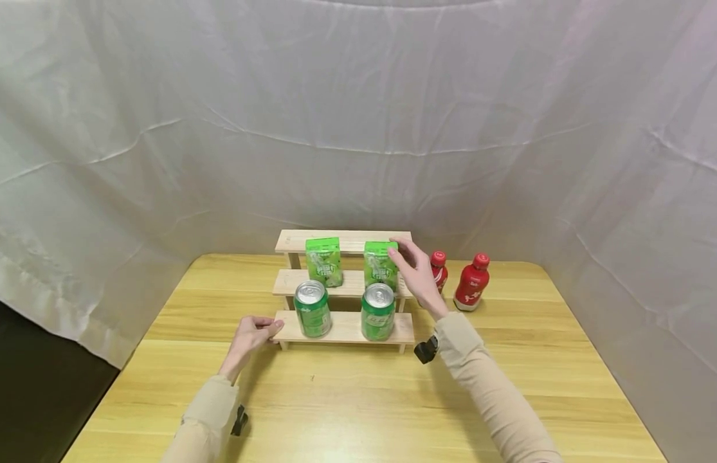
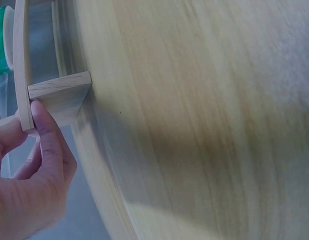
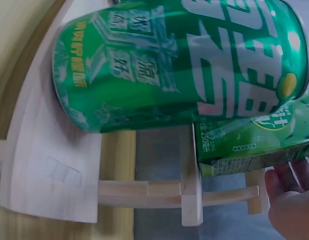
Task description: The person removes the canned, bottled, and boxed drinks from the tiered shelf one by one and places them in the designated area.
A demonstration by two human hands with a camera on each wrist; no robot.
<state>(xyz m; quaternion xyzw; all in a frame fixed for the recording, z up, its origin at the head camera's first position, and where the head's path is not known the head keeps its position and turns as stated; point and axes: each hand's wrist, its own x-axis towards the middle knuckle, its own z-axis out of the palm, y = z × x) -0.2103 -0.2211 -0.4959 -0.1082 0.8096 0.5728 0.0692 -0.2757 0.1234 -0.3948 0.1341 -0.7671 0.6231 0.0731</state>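
The left hand (image 1: 253, 335) pinches the left end of the lowest board of a stepped stand (image 1: 343, 325), thumb and fingers on opposite faces of the flat, pale, faintly grained wood. The right hand (image 1: 417, 273), fingers bent, is at the upper right corner of the right carton (image 1: 378, 263), a glossy green box with flat faces, upright on the middle board; whether it grips the box or merely touches it, I cannot tell. Level with that box stands the matching left carton (image 1: 323, 260). On the lowest board, in front of the boxes, are two rounded metal cans, the left can (image 1: 313, 312) and the right can (image 1: 378, 315), green-walled with silvery lids. Right of the stand are two red bottles (image 1: 471, 283) with ribbed-looking caps, on a smooth yellowish tabletop (image 1: 346, 399) striped with wood grain. Creased, slightly shiny grey cloth (image 1: 358, 116) hangs behind. The right can covers the right carton's lower part, and the right hand hides some of the nearer bottle. In the right wrist view that hand is cut off by the edge; in the left one, only a sliver of a green can shows, and the stand's far parts are hard to make out.
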